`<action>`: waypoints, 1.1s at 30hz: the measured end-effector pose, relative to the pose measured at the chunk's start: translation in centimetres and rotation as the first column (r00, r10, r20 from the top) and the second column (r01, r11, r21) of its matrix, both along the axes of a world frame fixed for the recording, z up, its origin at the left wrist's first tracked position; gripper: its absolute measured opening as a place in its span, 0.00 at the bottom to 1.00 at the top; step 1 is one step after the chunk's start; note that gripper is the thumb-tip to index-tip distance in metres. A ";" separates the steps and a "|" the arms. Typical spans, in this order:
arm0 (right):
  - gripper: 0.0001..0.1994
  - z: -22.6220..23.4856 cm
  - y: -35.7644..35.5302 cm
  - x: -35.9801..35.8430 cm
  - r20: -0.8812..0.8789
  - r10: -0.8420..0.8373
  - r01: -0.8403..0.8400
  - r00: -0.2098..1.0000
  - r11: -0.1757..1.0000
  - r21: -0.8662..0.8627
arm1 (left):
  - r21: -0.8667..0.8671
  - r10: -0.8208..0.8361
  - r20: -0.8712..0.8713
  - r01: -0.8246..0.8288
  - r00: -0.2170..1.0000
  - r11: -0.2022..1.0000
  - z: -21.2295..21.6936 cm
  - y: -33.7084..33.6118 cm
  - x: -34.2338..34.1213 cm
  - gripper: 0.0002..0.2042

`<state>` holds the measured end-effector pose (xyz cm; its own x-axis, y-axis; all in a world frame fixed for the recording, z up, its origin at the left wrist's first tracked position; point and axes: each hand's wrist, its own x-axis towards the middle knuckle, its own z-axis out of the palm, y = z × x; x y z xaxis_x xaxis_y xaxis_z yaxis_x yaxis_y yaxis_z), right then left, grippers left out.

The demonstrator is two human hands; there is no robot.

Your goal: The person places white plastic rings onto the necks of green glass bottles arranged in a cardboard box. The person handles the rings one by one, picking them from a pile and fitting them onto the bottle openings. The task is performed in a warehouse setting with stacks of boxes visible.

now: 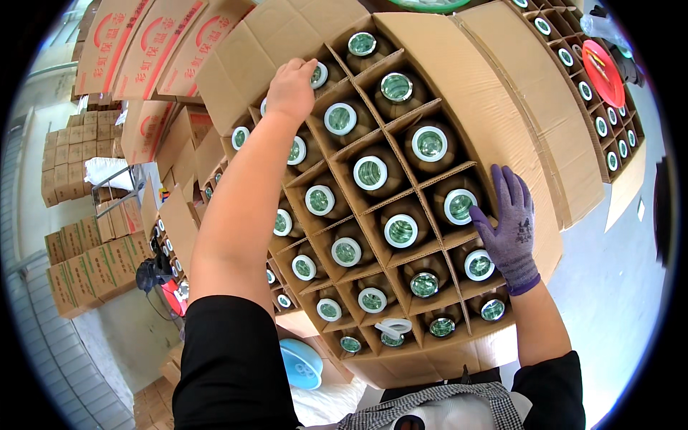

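Note:
A large cardboard box [423,364] in front of me is split by cardboard dividers into cells. Each cell holds a brownish glass bottle [430,145] with a greenish mouth; many mouths wear a white ring [370,173], while several show a bare silvery rim. My bare left hand [290,89] reaches to the far left side, fingers bent beside a ringed bottle mouth [319,75]; whatever is in its grasp is hidden. On the right edge lies my right hand [510,226] in a purple-grey glove, fingers apart, thumb by a ringed mouth. Loose white rings [393,327] rest over a near bottle.
Another divided box with bottles [602,127] stands at the far right, with a red tray [603,74] on it. Flattened printed cartons [154,50] lean at upper left. Stacked cartons [100,265] fill the left side. A blue basin [301,363] sits below my left arm.

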<state>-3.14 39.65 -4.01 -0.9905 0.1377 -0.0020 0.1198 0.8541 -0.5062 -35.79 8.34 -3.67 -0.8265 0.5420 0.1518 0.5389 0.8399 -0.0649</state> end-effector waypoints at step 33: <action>0.28 7.1 -6.8 9.6 0.241 0.523 -0.009 0.818 0.430 -0.903 | 0.375 -0.127 0.923 -0.767 0.364 0.521 10.4 1.5 42.1 0.17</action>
<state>6.41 32.89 3.09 -0.8099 -0.4604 -0.3635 0.3813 0.0579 -0.9226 6.31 9.85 6.70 -0.7969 0.2596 -0.5455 -0.4136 0.4238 0.8058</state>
